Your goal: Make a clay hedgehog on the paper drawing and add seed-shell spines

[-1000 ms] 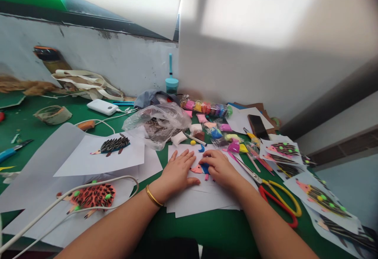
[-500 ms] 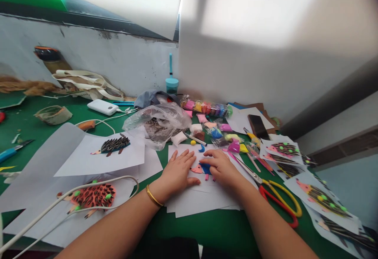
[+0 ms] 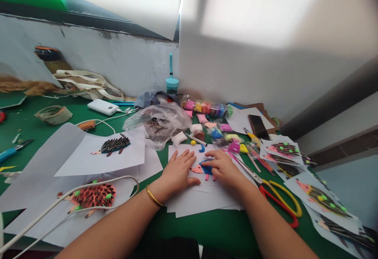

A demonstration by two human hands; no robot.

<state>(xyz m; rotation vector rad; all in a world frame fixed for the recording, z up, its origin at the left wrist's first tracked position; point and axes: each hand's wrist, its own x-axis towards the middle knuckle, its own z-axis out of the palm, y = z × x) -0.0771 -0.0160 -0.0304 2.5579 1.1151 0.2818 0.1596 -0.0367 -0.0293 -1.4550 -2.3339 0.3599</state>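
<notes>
My left hand (image 3: 178,172) lies flat with fingers spread on a stack of white paper (image 3: 195,202), left of a small clay hedgehog (image 3: 196,169). The hedgehog has a pink pointed head, a blue body and pink feet. Over its blue body is my right hand (image 3: 226,168), fingers apart and bent, fingertips touching the clay; part of the body is hidden beneath them. A blue clay crescent (image 3: 201,148) and a yellow clay ball (image 3: 193,142) sit above the hedgehog on the paper.
Scissors (image 3: 265,184) with red and yellow handles lie right of my right hand. Beyond the paper are a plastic bag of striped seeds (image 3: 158,127) and several clay packets (image 3: 217,133). Finished hedgehog pictures (image 3: 321,198) lie right, another (image 3: 94,196) left under a white cable (image 3: 53,208).
My right hand has shifted slightly to the right over the hedgehog, showing more of the blue body. My left hand stays in place.
</notes>
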